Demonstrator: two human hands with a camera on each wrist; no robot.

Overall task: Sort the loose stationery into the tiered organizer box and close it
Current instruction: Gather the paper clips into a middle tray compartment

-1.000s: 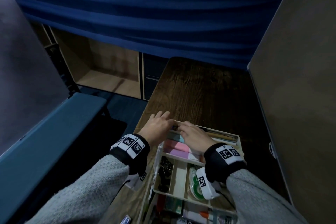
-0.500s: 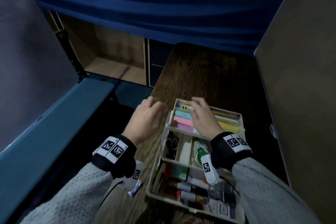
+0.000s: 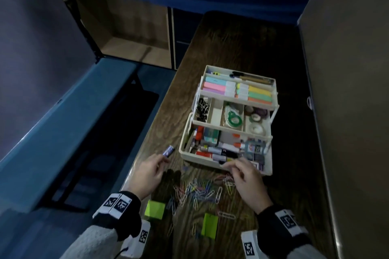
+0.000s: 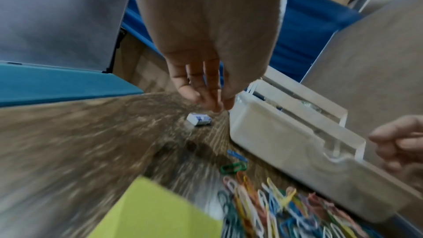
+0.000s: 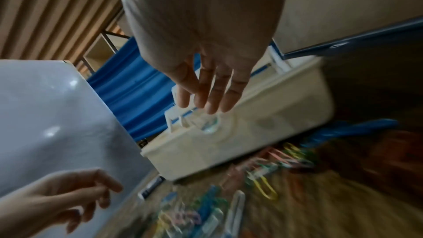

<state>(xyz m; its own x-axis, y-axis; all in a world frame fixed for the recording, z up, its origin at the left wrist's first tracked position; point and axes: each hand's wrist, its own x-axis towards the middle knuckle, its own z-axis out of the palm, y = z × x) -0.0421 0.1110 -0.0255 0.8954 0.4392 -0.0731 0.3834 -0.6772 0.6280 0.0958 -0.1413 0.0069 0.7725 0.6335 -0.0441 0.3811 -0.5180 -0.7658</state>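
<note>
With the organizer box [image 3: 228,120] fanned open mid-worktop [image 3: 242,52], paper clips [image 3: 195,192] heaped just in front: light, slippery, tangle-prone, so best scooped or pinched in bunches. Left hand [image 3: 147,174] and right hand [image 3: 246,178] loosely curled, empty, hovering over the heap.

Office cubicle — partition panels [image 3: 347,90], desk [image 3: 231,48]
</note>
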